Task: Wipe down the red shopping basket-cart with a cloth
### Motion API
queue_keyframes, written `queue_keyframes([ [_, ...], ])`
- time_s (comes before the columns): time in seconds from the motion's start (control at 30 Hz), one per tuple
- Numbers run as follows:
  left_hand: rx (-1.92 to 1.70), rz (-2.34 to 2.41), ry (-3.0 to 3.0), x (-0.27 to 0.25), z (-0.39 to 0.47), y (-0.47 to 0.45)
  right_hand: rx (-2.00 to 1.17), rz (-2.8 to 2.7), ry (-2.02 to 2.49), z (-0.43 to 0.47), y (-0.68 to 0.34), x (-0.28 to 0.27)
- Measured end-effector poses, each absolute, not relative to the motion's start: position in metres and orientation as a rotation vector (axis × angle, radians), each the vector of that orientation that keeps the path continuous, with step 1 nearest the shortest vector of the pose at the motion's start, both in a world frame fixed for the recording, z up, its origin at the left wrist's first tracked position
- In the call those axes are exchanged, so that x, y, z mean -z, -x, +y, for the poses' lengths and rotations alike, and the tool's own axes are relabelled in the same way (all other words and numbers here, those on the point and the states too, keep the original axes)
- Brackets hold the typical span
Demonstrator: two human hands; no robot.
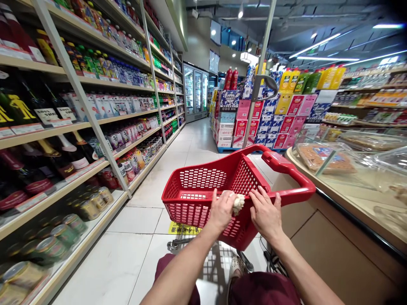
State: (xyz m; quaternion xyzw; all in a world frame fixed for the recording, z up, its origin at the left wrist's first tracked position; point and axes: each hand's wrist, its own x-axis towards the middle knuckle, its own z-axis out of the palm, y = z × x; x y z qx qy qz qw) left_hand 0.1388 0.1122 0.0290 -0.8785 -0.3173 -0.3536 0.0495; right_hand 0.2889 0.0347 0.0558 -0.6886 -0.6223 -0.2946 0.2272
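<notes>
A red plastic shopping cart [193, 180] stands side-on before me, its basket having honeycomb holes and its handle toward the right. My left hand [221, 209] is at the near rim, fingers curled around a small off-white, knobbly thing [238, 204]; I cannot make out its kind. Just right of it, my right hand [265, 212] lies on the rim close to the handle end, fingers stretched over the edge. Most of the basket floor is hidden by the near wall and my hands.
Shelves [127, 116] of bottles and cans line the left side. A glass-topped counter [356, 216] with packed food stands close on the right. Ahead, stacked drink cartons [267, 127] and a metal post [252, 114] rise beside the aisle, with glass-door fridges [194, 87] beyond.
</notes>
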Motion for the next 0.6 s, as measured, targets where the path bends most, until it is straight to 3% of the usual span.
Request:
queue_keyframes([
  [0.6,1.054,-0.773,2.630,-0.032,0.107,-0.168,0.861,-1.597,1.968,0.020,-0.308,-0.057],
])
